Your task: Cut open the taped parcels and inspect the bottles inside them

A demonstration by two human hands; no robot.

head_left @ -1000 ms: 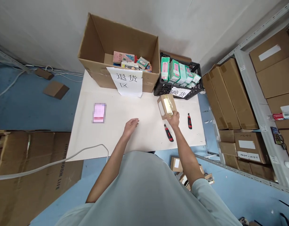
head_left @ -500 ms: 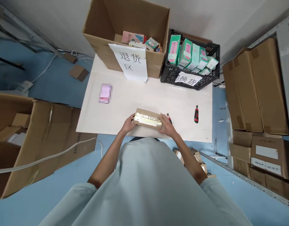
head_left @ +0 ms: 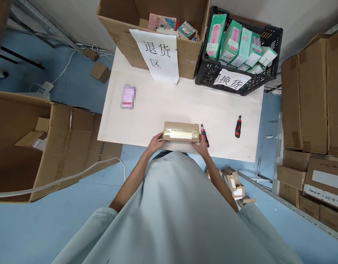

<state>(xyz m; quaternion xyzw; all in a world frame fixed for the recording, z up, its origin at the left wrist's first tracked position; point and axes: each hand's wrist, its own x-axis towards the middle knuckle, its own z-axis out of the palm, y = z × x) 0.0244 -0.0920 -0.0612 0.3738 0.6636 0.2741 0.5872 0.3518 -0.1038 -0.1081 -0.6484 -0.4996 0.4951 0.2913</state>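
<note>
A small brown cardboard parcel (head_left: pixel 181 132), taped along its top with a pale label, lies at the near edge of the white table (head_left: pixel 169 106). My left hand (head_left: pixel 155 141) grips its left end and my right hand (head_left: pixel 201 147) grips its right end, fingers curled round the corners. A red and black utility knife (head_left: pixel 204 135) lies right beside my right hand. A second knife (head_left: pixel 238 126) rests further right on the table.
At the table's back stand an open cardboard box (head_left: pixel 169 40) with a paper sign and a black crate (head_left: pixel 237 47) of green boxes. A pink item (head_left: pixel 128 96) lies left. A big open carton (head_left: pixel 42 146) stands on the floor left; shelves of cartons (head_left: pixel 312 110) right.
My right hand brought the parcel from the back right down to the near table edge. My left hand joined it, and both now hold it flat. The view shifted closer to the table.
</note>
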